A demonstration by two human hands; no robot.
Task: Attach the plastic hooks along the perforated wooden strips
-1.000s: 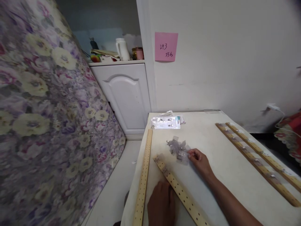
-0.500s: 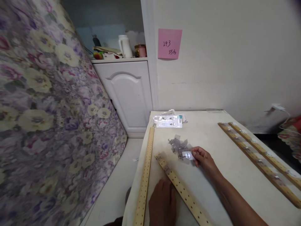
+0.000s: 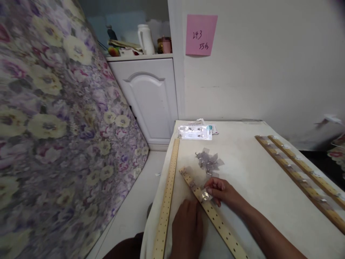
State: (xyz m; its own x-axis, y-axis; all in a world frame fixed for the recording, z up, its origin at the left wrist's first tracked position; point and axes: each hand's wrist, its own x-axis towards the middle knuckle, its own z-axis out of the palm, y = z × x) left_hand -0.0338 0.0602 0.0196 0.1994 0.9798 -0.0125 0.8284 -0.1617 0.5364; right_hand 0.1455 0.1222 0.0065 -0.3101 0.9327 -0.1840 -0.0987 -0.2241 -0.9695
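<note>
My right hand (image 3: 219, 190) pinches a clear square adhesive hook (image 3: 205, 195) by its edge, with the shiny metal part facing up. The hook is over a wooden strip with rows of holes (image 3: 221, 226), which lies slanted on the table; whether it touches the wood I cannot tell. Clear pieces sit on the strip's far end. On the strip's left side is my left hand (image 3: 188, 226), fingers curled together against its edge, fingertips hidden. Beyond the strip lies a pile of clear adhesive hooks (image 3: 208, 160).
A second perforated wooden strip (image 3: 168, 190) runs along the table's left edge. Two strips with hooks (image 3: 289, 166) lie at the right. Packaged hooks (image 3: 194, 132) rest at the back of the white table (image 3: 237, 147). Floral fabric (image 3: 67, 136) hangs at the left.
My right hand has moved from beside the pile toward me and left, carrying one adhesive hook over the slanted strip. My left hand stays beside the strip. The view has tilted down slightly.
</note>
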